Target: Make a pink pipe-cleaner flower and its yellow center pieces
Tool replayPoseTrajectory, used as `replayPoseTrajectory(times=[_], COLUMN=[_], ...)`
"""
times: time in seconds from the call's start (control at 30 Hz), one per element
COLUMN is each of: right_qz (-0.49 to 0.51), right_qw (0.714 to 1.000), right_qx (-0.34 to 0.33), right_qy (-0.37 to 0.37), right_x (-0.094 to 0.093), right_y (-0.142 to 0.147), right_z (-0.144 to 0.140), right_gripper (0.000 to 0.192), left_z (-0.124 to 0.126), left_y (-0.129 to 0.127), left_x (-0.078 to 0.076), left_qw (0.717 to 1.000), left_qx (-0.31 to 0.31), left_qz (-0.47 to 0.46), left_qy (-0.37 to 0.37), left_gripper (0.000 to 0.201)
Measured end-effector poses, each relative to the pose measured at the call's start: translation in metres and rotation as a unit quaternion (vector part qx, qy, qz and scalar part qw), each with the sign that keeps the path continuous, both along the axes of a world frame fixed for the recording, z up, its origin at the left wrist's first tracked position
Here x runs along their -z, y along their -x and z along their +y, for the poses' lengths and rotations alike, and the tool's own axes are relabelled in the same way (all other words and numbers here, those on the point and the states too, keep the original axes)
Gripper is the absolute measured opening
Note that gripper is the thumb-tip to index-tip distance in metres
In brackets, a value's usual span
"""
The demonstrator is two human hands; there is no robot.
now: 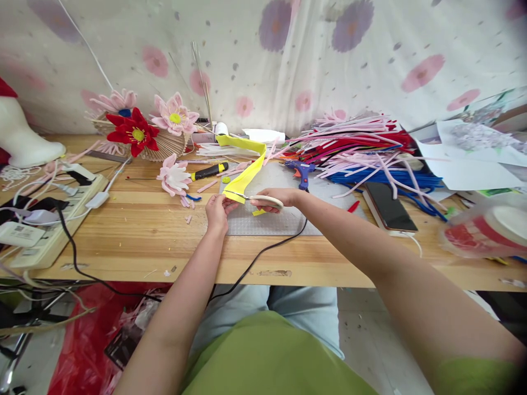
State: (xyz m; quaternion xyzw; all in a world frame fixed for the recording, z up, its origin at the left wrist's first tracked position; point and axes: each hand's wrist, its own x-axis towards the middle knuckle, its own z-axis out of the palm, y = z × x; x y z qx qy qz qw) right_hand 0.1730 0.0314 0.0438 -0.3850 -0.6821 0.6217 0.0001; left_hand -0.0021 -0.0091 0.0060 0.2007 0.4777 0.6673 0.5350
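Observation:
My right hand (pixel 269 200) is closed round the cream handles of a pair of scissors (pixel 274 201). Their blades lie across the end of a long yellow strip (pixel 249 173), which looks like felt or thin foam. Pinched between the fingers of my left hand (pixel 220 210) is the near left end of that strip. The rest of it bends away toward the back of the table. A small yellow scrap (pixel 258 212) rests beneath my right hand on the grey cutting mat (pixel 242 226).
A blue glue gun (pixel 303 171) sits behind my right hand, its black cable crossing the table front. Left stand pipe-cleaner flowers (pixel 138 133), a yellow-black utility knife (pixel 209 170) and a power strip (pixel 61 219). Right are heaped pipe cleaners (pixel 354 148), a phone (pixel 391 208) and a cup (pixel 489 230).

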Motion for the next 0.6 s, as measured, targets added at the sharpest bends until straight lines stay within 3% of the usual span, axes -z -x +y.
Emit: replayPoseTrajectory(times=[0.3,0.37,0.43,0.53,0.6], right_qz=[0.004,0.034,0.049,-0.017,-0.106], right_qw=[1.000,0.997,0.981,0.924,0.871], right_qx=[0.002,0.064,0.178,0.348,0.417], right_qy=[0.024,-0.007,-0.056,-0.155,-0.238], right_x=[-0.017,-0.025,-0.031,-0.034,-0.031], right_y=[-0.019,-0.025,-0.026,-0.015,-0.003], right_z=[0.002,0.009,0.021,0.048,0.067], right_gripper=[0.047,0.048,0.048,0.052,0.056], left_z=[0.011,0.017,0.021,0.023,0.023], left_y=[0.014,0.022,0.029,0.035,0.036], left_x=[0.006,0.007,0.008,0.009,0.010], left_qw=[0.998,0.997,0.996,0.996,0.996], left_qx=[-0.047,-0.066,-0.075,-0.073,-0.065], left_qz=[0.024,0.031,0.033,0.042,0.054], left_qy=[-0.016,-0.022,-0.028,-0.038,-0.039], left_gripper=[0.009,0.007,0.006,0.007,0.009])
